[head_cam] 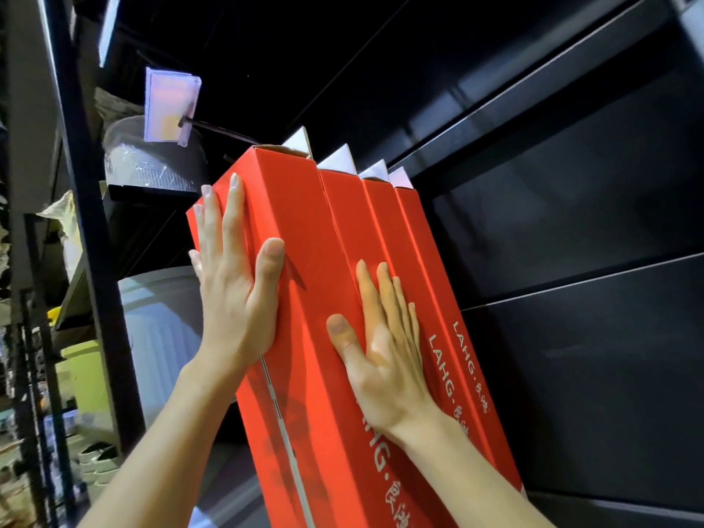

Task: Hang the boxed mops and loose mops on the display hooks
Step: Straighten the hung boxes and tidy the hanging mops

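Head view: left hand (232, 299) and right hand (381, 356), grip spread flat, press red boxes (304, 230)

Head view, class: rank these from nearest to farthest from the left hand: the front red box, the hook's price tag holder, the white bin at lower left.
From the left hand:
1. Front red box, under its palm.
2. White bin, just left of the wrist.
3. Price tag holder, up and left.

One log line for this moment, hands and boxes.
left hand: flat on front red box | right hand: flat on box row | hook tag: above
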Demonstrator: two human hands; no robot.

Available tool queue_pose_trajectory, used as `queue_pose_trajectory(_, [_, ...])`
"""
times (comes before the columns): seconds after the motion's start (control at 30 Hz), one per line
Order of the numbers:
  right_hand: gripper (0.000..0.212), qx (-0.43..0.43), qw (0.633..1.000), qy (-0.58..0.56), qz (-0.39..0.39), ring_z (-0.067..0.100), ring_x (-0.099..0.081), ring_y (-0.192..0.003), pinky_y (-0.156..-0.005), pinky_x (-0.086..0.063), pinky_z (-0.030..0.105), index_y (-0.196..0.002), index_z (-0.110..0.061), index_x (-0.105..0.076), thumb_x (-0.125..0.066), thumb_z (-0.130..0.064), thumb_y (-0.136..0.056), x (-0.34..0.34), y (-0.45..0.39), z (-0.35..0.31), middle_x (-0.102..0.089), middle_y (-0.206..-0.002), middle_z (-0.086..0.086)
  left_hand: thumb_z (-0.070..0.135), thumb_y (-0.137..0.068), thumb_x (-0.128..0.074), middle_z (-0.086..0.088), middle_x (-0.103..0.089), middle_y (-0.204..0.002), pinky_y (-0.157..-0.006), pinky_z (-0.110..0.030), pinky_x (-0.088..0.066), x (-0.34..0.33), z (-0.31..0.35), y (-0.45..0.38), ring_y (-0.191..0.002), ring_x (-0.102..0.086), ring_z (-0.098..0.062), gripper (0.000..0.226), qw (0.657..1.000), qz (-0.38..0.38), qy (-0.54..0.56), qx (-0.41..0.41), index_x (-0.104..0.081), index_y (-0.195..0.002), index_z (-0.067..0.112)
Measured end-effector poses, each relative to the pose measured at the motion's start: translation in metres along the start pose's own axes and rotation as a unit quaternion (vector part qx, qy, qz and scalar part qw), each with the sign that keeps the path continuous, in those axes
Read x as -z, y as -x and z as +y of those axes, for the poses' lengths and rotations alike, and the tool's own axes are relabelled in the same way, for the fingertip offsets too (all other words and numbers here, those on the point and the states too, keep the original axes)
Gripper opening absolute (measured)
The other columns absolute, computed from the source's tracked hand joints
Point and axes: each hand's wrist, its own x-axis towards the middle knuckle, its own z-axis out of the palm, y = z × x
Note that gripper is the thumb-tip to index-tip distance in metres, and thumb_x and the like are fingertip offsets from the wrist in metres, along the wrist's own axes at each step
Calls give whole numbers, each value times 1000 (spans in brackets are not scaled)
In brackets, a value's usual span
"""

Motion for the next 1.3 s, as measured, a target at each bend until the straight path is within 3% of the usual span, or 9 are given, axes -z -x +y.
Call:
queue_pose_trajectory(0.03, [94,13,998,58,25,-4,27,-152,-127,17,40,-160,-52,7,-2,-96,-77,12,14,11,18,-171,-19,90,-90,-15,0,-2,-177,-128,-63,1,1,-1,2,-163,5,-18,96,1000,-7,4,0,-12,-167,34])
queue_pose_trajectory(0.23, [81,7,999,27,37,-8,26,-151,-128,13,38,-161,-52,3,-17,-83,-88,13,30,21,17,-171,-20,87,-92,-19,7,1,-176,-128,-61,4,-1,2,25,-163,8,-14,88,1000,-8,25,10,-8,-165,39])
queue_pose_trajectory(0.33, [82,-39,999,13,33,-10,25,-150,-130,8,38,-158,-51,6,-19,-82,-87,20,38,34,19,-169,-23,88,-92,-20,15,1,-174,-128,-59,6,-4,3,48,-163,7,-13,87,1000,-8,25,11,-8,-164,41])
queue_pose_trajectory(0.63, [82,-90,996,-12,7,-12,15,-152,-131,2,34,-155,-48,7,-26,-81,-88,17,103,66,14,-169,-27,84,-95,-25,5,3,-177,-128,-61,8,-13,12,119,-163,9,-16,88,998,-22,19,61,-7,-165,34])
queue_pose_trajectory(0.77, [84,-155,987,-25,26,-9,10,-154,-131,-4,39,-159,-44,2,-29,-81,-90,6,161,87,8,-170,-25,80,-97,-30,-1,0,-176,-128,-65,3,-19,20,169,-164,7,-22,88,995,-26,8,97,-9,-165,28])
queue_pose_trajectory(0.93, [79,-268,962,-53,1,-6,5,-156,-130,-14,46,-152,-57,4,-30,-87,-88,-5,263,125,8,-168,-31,61,-99,-49,-3,0,-176,-127,-67,-2,-26,31,246,-164,5,-25,88,988,-44,14,147,-9,-166,23])
queue_pose_trajectory(1.1, [71,-368,926,-85,-23,-1,-1,-157,-131,-13,45,-147,-67,-1,-47,-75,-93,5,314,147,2,-169,-27,47,-98,-56,5,4,-175,-124,-72,-13,-29,39,293,-164,3,-29,89,983,-65,-2,172,-5,-168,23])
queue_pose_trajectory(1.2, [81,-393,912,-112,-17,2,-5,-157,-130,-15,47,-153,-58,-6,-51,-74,-88,5,324,150,1,-171,-24,44,-98,-57,4,4,-175,-124,-71,-14,-30,43,304,-164,3,-29,88,980,-64,0,189,-4,-167,26])
queue_pose_trajectory(1.3, [93,-405,904,-136,-11,4,-7,-157,-128,-16,44,-160,-50,-11,-54,-79,-83,6,328,152,-2,-171,-22,42,-98,-57,-8,0,-177,-125,-70,-13,-30,47,303,-164,5,-27,86,976,-74,-2,207,-5,-166,27])
